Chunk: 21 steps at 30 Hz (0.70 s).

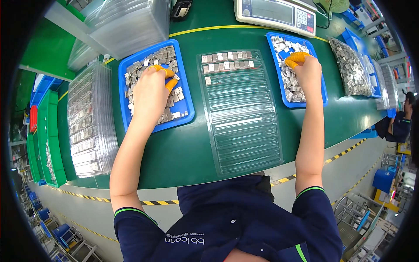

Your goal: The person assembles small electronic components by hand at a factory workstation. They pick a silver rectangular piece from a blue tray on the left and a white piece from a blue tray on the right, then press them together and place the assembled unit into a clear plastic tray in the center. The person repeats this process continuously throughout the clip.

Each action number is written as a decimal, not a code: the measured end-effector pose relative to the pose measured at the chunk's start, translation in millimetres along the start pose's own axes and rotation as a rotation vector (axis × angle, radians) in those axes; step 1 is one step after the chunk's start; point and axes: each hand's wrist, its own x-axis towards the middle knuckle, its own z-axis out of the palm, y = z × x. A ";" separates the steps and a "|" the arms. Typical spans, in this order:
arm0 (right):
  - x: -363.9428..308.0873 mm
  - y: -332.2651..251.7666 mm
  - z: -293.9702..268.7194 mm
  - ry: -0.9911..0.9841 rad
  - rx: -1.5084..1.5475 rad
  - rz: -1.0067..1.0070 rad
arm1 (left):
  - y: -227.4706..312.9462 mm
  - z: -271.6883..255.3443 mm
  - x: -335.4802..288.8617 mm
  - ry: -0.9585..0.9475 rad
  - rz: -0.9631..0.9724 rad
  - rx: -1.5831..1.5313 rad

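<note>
My left hand (150,91), with yellow finger cots on its fingertips, reaches over a blue tray (123,94) of small silvery metal connectors (165,56). Its thumb and finger close around one connector at the tray's right side. In the right blue tray (321,48), which holds more small whitish-silver connectors (290,83), my right hand (307,72) pinches its cot-covered fingertips together; what lies between them is hidden. Between the trays lies a clear plastic blister tray (244,126) with many narrow slots. Connectors fill its two farthest rows, and a single one (208,81) sits at the left of the third.
Stacked filled blister trays (89,126) and a green bin (51,135) stand to the left. Clear plastic trays (126,26) are piled behind. A weighing scale (277,15) sits at the back, a bag of connectors (351,67) at the right. Another person (399,120) is far right.
</note>
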 end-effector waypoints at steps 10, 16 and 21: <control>4.3 -1.4 -5.8 0.060 0.738 0.144 | 7.1 2.0 9.2 0.194 -0.076 -0.607; 2.8 -11.7 -6.1 -0.042 1.232 0.172 | 17.6 -2.5 6.6 0.105 -0.074 -0.876; -13.3 -41.0 -5.3 -0.264 1.285 0.202 | 21.5 6.0 3.8 -0.152 -0.192 -1.196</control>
